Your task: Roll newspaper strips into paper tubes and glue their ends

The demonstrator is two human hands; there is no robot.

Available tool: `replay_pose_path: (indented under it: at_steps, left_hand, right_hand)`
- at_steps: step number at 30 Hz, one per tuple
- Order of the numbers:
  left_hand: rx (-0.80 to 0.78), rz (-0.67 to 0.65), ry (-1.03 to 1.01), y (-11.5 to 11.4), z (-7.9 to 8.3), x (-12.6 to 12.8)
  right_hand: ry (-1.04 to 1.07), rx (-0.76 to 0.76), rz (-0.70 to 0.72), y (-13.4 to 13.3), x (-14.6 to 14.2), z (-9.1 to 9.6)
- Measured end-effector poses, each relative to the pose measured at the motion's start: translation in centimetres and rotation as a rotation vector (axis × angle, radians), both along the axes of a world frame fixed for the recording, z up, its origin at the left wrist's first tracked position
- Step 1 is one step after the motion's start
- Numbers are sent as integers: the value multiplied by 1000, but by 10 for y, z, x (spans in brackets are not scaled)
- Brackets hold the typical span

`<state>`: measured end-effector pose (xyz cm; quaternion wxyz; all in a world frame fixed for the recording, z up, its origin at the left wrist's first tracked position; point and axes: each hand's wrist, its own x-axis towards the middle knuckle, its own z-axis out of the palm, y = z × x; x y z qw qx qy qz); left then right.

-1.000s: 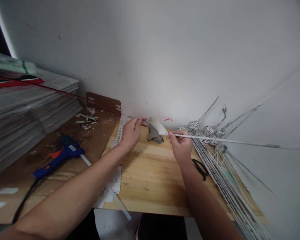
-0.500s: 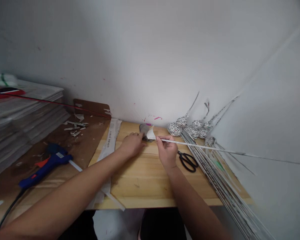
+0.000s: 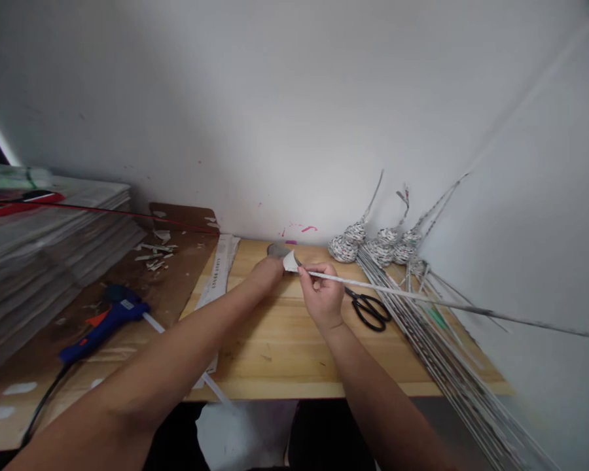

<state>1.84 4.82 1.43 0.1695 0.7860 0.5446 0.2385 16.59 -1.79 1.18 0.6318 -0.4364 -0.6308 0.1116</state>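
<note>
My right hand [image 3: 322,294] pinches a long, thin rolled paper tube [image 3: 377,285], which runs off past the right edge. At the tube's near end the paper flares into a loose white flap [image 3: 291,261]. My left hand [image 3: 269,269] is closed at this flap, its fingertips mostly hidden behind the hand and paper. A grey piece of the paper strip [image 3: 277,250] shows just beyond the left hand, over the wooden board [image 3: 275,353]. Black-handled scissors [image 3: 369,310] lie right of my right hand, their blades partly hidden.
Several woven paper gourd shapes [image 3: 343,248] stand by the wall. A bundle of paper tubes [image 3: 436,360] overhangs the board's front edge. Flat paper strips [image 3: 219,271], a blue glue gun [image 3: 105,327], paper scraps [image 3: 156,252] and a tall paper stack [image 3: 63,242] are at left.
My right hand has shifted slightly left with the tube, closer to my left hand. The left hand has turned and its fingers show less. The whole view has shifted a little.
</note>
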Motion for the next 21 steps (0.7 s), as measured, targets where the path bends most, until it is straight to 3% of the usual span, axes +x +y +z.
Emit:
replay_pose_path:
  at_steps: [6, 8, 10, 14, 17, 21]
  left_hand:
    - [26, 133, -54, -46, 27, -43]
    - [-153, 56, -290, -71, 27, -51]
    - [-324, -22, -675, -95, 20, -54]
    - [-572, -8, -1268, -136, 4, -46]
    - [-612, 118, -1604, -157, -3, -39]
    - [-548, 201, -1746, -173, -9, -39]
  right_hand:
    - [61, 4, -15, 2, -2, -1]
    - [97, 17, 7, -1, -8, 1]
    - [120, 37, 60, -10, -19, 5]
    - [168, -2, 209, -44, -47, 5]
    - [229, -82, 323, -72, -68, -2]
    - [312, -209, 427, -89, -88, -9]
